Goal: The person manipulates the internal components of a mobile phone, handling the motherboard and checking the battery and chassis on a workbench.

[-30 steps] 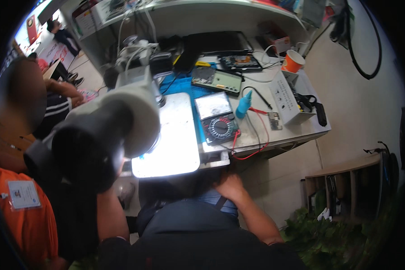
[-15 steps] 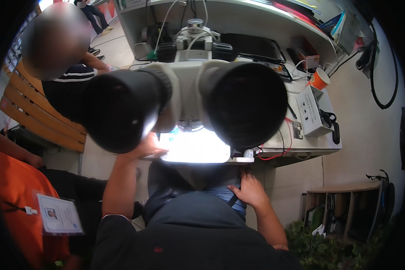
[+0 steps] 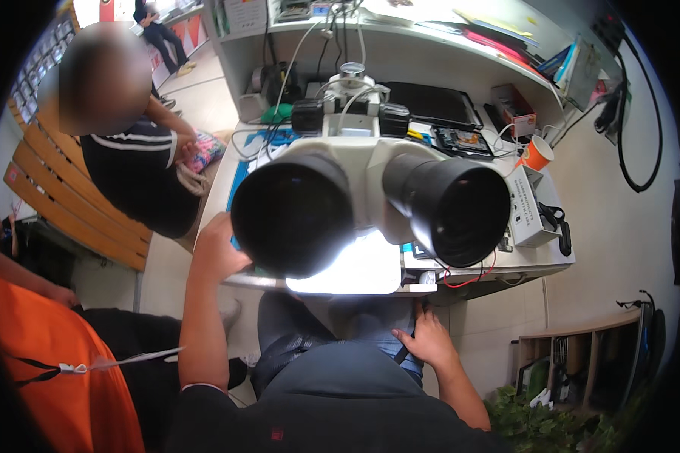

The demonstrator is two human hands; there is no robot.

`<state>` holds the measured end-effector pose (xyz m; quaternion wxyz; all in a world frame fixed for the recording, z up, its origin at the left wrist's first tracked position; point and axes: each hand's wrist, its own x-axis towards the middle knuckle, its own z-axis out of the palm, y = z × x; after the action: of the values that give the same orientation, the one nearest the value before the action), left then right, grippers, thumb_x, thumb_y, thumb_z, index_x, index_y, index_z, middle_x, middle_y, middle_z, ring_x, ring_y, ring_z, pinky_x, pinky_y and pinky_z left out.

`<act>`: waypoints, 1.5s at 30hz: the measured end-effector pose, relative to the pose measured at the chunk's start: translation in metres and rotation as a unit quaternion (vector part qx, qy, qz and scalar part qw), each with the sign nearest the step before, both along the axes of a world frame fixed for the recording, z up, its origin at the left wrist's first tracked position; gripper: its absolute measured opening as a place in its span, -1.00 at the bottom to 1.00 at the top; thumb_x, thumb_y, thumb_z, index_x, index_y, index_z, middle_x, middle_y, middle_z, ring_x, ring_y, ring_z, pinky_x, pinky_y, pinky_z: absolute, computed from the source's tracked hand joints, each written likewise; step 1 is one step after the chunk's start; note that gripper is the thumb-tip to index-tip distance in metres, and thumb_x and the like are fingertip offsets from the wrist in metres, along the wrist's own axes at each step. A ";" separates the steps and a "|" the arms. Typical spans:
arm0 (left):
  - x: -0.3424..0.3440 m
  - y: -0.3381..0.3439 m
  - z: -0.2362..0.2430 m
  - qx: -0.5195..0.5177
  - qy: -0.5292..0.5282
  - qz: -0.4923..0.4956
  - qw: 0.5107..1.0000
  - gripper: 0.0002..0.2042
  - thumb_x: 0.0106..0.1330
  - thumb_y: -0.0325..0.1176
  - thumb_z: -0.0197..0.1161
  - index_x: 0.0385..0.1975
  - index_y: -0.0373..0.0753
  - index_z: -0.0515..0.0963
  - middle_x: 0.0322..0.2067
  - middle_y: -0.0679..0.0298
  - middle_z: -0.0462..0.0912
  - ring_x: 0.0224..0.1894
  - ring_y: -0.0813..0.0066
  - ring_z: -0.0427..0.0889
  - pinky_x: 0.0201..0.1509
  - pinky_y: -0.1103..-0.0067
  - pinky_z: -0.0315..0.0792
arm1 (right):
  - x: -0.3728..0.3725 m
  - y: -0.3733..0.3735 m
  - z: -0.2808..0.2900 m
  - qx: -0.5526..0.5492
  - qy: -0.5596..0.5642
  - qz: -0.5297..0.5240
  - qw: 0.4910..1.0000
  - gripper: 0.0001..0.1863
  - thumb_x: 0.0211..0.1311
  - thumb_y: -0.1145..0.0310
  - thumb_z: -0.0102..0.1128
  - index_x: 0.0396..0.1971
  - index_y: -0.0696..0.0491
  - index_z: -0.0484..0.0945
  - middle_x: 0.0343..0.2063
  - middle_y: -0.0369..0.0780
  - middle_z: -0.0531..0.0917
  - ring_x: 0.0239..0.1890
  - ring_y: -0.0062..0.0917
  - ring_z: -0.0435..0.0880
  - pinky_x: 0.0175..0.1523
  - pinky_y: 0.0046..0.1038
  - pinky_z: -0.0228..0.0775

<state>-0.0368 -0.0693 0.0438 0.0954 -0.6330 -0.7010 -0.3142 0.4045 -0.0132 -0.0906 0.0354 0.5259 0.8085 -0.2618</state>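
A binocular microscope [image 3: 359,162] fills the middle of the view, its two black eyepieces toward me, over a brightly lit white stage plate [image 3: 355,275]. My left hand [image 3: 219,241] is at the desk's left edge, just left of the left eyepiece, fingers curled; whatever they grip is hidden. My right hand [image 3: 429,336] lies on my jeans [image 3: 374,325] below the desk's front edge, thumb apart from the fingers and beside a dark strap, holding nothing that I can see.
One person [image 3: 128,174] sits on a slatted bench [image 3: 45,181] at left; another in orange [image 3: 68,355] is close at lower left. The desk [image 3: 536,260] holds a cardboard box [image 3: 529,200], orange cup [image 3: 535,155] and opened devices [image 3: 461,140]. A low wooden shelf [image 3: 567,332] stands at right.
The view has swung, bringing both eyepieces face-on, now slightly right and lower than half a second ago. My left hand shows more at the desk edge; my right stays on my lap.
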 end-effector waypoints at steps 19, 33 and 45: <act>0.127 0.081 0.053 0.167 -0.620 -0.361 0.676 0.10 0.27 -0.03 0.55 0.65 -0.17 -0.10 0.40 -0.03 0.40 0.37 0.13 0.52 0.49 0.13 0.40 | -0.001 -0.009 -0.008 0.018 -0.003 -0.018 1.000 0.07 0.34 -0.22 0.29 0.53 0.28 0.11 0.35 0.37 0.33 0.36 0.21 0.43 0.39 -0.02 0.42; 0.104 0.069 0.052 0.218 -0.511 -0.338 0.759 -0.20 0.16 -0.49 0.58 0.41 -0.44 0.33 0.22 -0.07 0.59 0.18 0.09 0.70 0.36 0.21 0.57 | 0.040 -0.023 0.068 0.024 0.151 0.108 0.982 -0.27 0.41 -0.04 0.30 0.37 0.17 0.43 0.35 0.07 0.48 0.34 -0.04 0.52 0.38 -0.11 0.43; 0.096 0.024 0.156 0.197 -0.582 -0.476 0.630 -0.30 0.33 -0.41 0.27 0.46 -0.53 0.23 0.21 -0.40 0.47 0.24 -0.42 0.54 0.37 -0.21 0.37 | -0.029 0.080 0.168 0.288 0.476 0.104 0.825 -0.79 0.41 0.55 0.28 -0.01 0.17 0.70 -0.13 -0.10 0.75 -0.18 -0.30 0.78 -0.09 -0.37 0.64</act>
<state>0.0592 -0.0448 0.1999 -0.3726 -0.5308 -0.1338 -0.7493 0.3758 0.0666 0.0775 -0.4797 0.2355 0.8135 -0.2297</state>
